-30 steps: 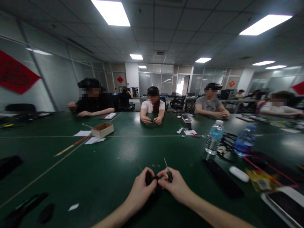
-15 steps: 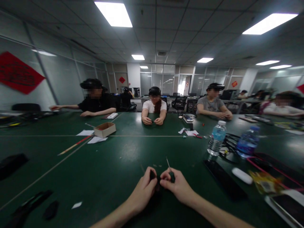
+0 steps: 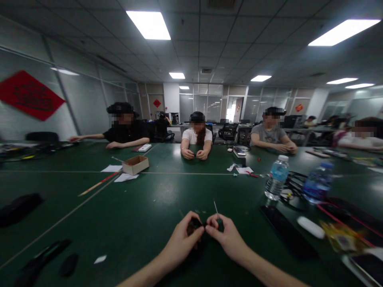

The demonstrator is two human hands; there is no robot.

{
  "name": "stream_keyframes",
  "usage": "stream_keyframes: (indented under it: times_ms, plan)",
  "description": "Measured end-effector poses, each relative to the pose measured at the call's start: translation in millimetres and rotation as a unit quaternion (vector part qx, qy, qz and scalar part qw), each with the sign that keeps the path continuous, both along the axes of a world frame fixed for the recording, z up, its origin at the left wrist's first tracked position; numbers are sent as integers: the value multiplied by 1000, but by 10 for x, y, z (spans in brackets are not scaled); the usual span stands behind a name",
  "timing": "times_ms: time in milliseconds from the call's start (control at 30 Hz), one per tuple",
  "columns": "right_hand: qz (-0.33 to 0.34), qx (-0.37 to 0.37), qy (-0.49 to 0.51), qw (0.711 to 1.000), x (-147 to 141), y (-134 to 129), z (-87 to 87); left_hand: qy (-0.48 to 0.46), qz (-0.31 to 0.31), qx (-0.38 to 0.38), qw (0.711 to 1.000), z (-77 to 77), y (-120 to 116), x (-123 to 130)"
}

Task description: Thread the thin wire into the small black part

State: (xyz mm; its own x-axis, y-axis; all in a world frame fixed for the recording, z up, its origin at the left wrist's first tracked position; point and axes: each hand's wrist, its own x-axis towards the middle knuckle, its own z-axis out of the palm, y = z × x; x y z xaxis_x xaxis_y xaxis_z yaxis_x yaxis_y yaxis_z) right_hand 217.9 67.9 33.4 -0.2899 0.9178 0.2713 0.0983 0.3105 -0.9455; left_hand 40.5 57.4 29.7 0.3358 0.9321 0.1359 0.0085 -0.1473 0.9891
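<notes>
Because both hands work close together above the green tabletop [image 3: 140, 223], the left hand [image 3: 182, 235] pinches a small dark object [image 3: 194, 226] between narrowly closed fingers [image 3: 196, 218], while the right hand [image 3: 227, 237] grips a thin-shafted screwdriver [image 3: 216, 209] just beside it.

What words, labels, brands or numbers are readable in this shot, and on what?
Nothing can be read for certain.
Red diamond-shaped paper banner on the left wall: dark characters, too blurred to read.
Clear plastic water bottle with a blue label: label too small to read.
Yellow printed packet: printing too small to read.
</notes>
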Motion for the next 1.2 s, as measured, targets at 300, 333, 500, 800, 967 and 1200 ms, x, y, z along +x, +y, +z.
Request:
stream_keyframes:
  times_ms: [300, 333, 500, 800, 967, 1200]
  plan:
    - [-9, -11, -1, 1000, -2, 18, -39, -20, 2, 3, 1000, -57, 26, -38]
    - [-6, -10, -2, 1000, -6, 13, -31, -20, -3, 9, 1000, -50, 27, -38]
    - [-8, -5, -11, 1000, -20, 3, -20, -5, -9, 20, 1000, -1, 23, -39]
    - [7, 1, 5, 1000, -32, -6, -5, 15, -15, 16, 1000, 1, 24, -41]
    - [6, -8, 3, 1000, -32, 9, -19, 8, -24, 13, 1000, 22, 15, -36]
    - [22, -21, 6, 1000, -48, -1, -13, -18, -14, 0, 1000, -36, 35, -20]
